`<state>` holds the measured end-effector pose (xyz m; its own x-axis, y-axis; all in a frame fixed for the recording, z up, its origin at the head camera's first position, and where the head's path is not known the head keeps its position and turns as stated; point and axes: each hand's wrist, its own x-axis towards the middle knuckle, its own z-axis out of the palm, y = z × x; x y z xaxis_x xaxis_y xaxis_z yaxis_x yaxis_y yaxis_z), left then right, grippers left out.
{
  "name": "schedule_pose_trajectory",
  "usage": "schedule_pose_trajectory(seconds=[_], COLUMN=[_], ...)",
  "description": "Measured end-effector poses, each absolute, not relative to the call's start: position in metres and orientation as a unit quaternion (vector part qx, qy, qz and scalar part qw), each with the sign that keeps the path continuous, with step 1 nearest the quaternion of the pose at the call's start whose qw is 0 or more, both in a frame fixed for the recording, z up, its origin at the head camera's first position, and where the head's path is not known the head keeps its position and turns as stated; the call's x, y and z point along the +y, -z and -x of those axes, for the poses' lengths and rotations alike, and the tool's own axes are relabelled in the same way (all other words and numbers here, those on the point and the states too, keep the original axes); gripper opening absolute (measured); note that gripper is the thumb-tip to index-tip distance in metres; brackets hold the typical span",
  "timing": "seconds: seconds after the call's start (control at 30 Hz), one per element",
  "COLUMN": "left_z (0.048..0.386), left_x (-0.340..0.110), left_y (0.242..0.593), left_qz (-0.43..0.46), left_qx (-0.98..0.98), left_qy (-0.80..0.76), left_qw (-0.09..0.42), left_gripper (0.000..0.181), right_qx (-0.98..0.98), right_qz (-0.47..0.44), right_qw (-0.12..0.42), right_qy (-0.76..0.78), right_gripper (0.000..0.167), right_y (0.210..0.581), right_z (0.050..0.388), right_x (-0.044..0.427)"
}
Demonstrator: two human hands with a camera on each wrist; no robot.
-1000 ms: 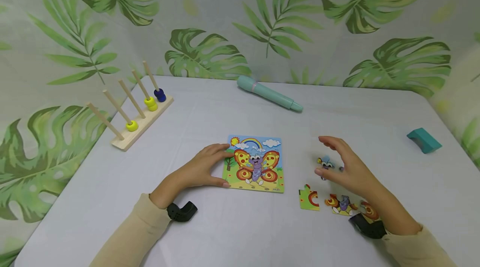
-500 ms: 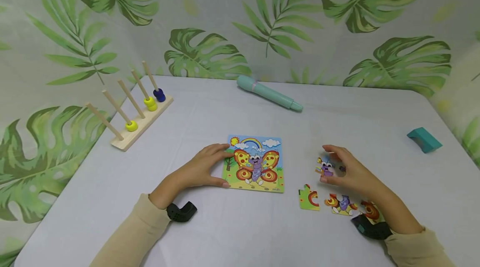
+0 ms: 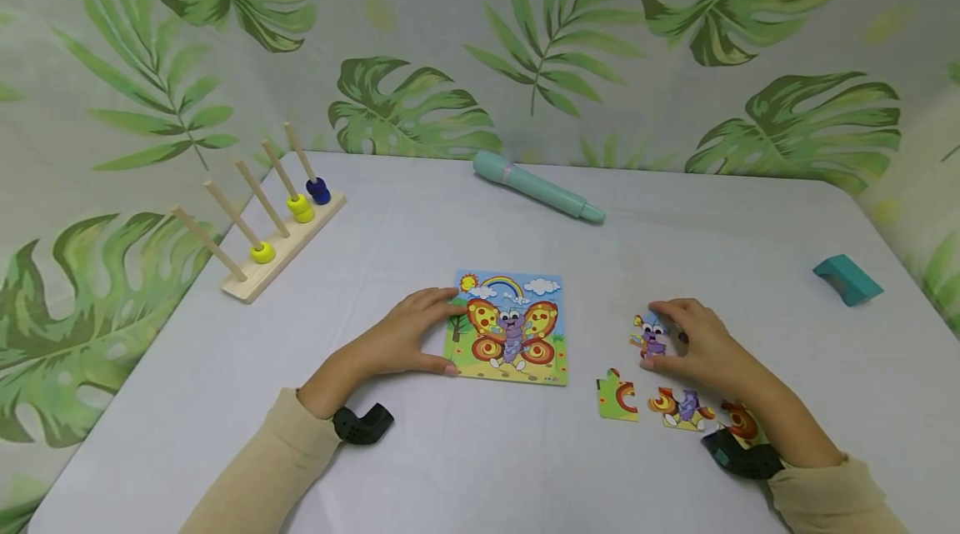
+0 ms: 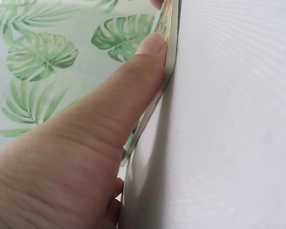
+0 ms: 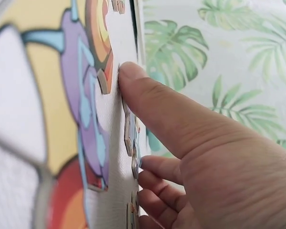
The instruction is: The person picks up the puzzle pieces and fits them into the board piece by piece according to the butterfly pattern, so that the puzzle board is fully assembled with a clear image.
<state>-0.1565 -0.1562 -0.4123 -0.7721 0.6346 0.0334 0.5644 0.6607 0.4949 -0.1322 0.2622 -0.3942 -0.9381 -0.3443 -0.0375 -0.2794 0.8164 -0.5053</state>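
A square butterfly picture puzzle (image 3: 513, 334) lies flat in the middle of the table. My left hand (image 3: 412, 332) rests at its left side, thumb near the lower left corner and fingertips on the left edge higher up. In the left wrist view the left thumb (image 4: 119, 90) lies straight against the board's edge. To the right, my right hand (image 3: 697, 342) pinches a puzzle piece (image 3: 651, 336) with the butterfly's face between thumb and index finger. In the right wrist view the right thumb (image 5: 157, 105) reaches down to the table; the other fingers curl beyond the pieces.
Loose pieces lie nearer me: a green one (image 3: 617, 398), a purple-bodied one (image 3: 682, 409) and a red-swirl one (image 3: 741, 420) partly behind the wrist camera. Farther off are a pegged wooden stand (image 3: 288, 247), a mint-green pen-like stick (image 3: 540, 187) and a teal arch block (image 3: 849, 280).
My right hand has come down and closed its thumb and index finger about the butterfly-face piece, which shows more fully now. The left hand has stayed on the puzzle board.
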Motion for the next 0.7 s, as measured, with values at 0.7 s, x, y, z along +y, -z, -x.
schedule_pose_trajectory(seconds=[0.7], left_z=[0.158], left_x=[-0.157], left_y=[0.414], left_qz=[-0.336], left_qx=[0.907], left_qy=[-0.245], left_qw=[0.068], left_gripper=[0.084], right_qx=[0.936], right_qz=[0.191], right_qw=[-0.008], right_qy=[0.296], right_gripper=[0.072], right_y=[0.383], right_z=[0.128], right_x=[0.250])
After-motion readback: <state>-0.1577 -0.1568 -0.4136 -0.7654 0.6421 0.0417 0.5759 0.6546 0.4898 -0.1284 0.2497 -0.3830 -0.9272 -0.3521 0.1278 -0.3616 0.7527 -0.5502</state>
